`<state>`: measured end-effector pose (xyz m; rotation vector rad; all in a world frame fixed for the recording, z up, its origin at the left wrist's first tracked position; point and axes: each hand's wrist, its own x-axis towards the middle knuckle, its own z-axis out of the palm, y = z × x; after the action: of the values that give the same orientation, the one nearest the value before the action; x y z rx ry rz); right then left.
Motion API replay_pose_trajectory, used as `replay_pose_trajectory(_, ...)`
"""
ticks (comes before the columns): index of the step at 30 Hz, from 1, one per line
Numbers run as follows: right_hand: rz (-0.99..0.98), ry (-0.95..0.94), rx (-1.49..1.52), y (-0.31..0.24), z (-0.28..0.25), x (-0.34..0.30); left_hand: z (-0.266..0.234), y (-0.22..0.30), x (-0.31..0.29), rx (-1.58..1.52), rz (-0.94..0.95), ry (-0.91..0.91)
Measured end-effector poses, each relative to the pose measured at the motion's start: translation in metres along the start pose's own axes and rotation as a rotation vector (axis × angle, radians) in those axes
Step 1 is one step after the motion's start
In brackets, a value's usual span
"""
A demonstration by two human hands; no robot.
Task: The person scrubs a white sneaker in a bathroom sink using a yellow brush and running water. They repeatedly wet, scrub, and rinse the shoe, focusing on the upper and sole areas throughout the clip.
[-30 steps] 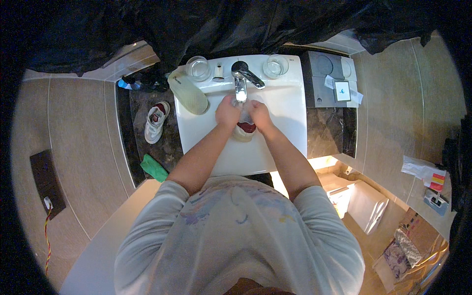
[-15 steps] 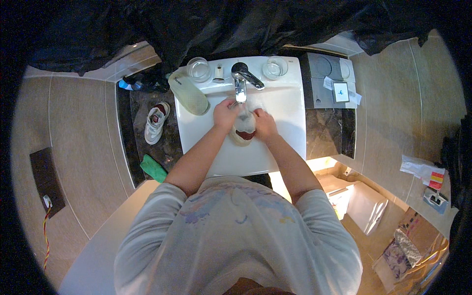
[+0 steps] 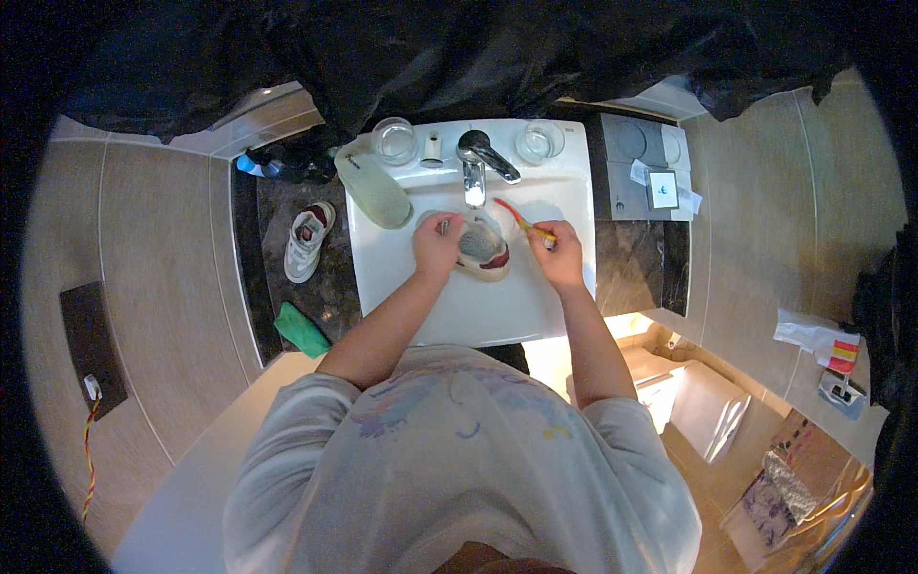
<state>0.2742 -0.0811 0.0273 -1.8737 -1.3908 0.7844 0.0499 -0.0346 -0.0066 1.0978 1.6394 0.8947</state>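
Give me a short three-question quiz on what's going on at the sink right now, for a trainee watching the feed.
1. True or false: the left hand holds the shoe inside the white sink.
2. What does the right hand hold? A) a sponge B) a thin brush with a red and yellow handle C) a glass
3. Where is the second shoe? Fill in: on the dark counter to the ____ of the sink.

Key
1. True; the hand grips the shoe below the tap.
2. B
3. left; it lies above a green cloth.
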Motion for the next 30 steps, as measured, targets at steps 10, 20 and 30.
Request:
replay_pose_trajectory(10, 0.02, 0.205, 0.338, -0.061, 0.014, -0.002, 0.004, -0.001, 0.004, 0.471, 0.105, -0.179)
replay_pose_trajectory(20, 0.056, -0.346, 0.203, -0.05, 0.067, -0.003, 0.008, -0.008, 0.032, 0.571, 0.047, -0.207)
replay_pose_trajectory(30, -0.587, -0.301, -0.385, -0.048, 0.057, 0.016, -0.004, -0.059, 0.05, 0.33, 0.198, -0.355)
